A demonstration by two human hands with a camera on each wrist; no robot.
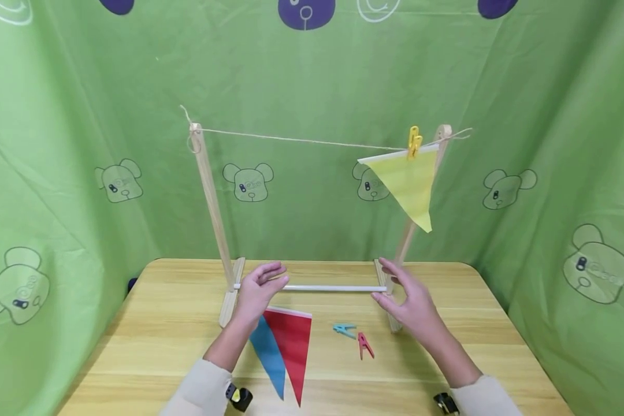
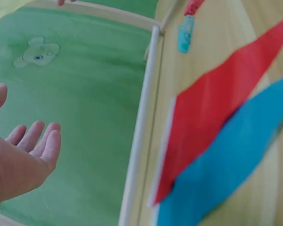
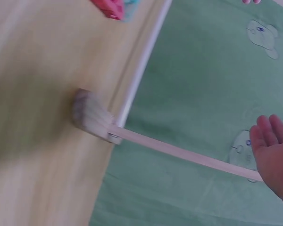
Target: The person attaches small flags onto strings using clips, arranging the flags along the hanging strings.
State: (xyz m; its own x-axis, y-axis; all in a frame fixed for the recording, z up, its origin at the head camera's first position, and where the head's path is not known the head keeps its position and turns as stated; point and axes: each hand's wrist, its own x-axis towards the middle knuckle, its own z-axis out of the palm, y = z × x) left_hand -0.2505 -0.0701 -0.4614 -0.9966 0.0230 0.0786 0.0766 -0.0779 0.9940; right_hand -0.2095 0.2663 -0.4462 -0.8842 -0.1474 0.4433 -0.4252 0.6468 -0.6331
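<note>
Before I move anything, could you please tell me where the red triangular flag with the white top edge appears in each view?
Head: the red triangular flag is low, slightly left of centre.
Left wrist: it runs from the lower middle to the upper right corner.
Right wrist: not in it.
Shared landmark: the straight white rod, visible in all three views.

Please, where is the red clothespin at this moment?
In the head view, the red clothespin lies on the table, right of the red flag and just to the lower right of the light blue clothespin.
</note>
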